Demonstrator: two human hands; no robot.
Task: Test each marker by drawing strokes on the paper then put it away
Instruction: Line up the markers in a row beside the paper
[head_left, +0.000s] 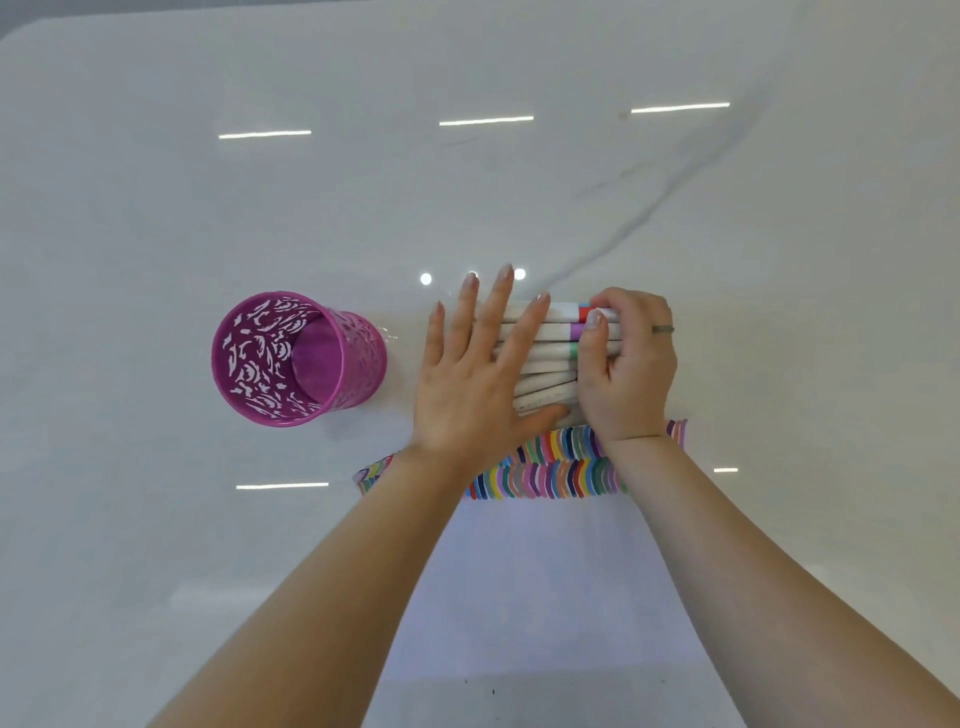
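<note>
White-barrelled markers (551, 354) lie in a row just past the striped paper's (545, 571) far edge. Left hand (467, 374) rests flat on them, fingers straight; right hand (628, 364) curls round their capped ends. Magenta pen cup (361, 364) stands apart to the left on the tabletop (156, 519).

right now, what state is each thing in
pen holder: upright, nothing visible inside
markers: lying side by side in a row, under both hands
paper: flat, rows of coloured strokes along its far edge
left hand: flat, straight fingers resting on the markers
right hand: fingers curled over the markers' coloured ends
</note>
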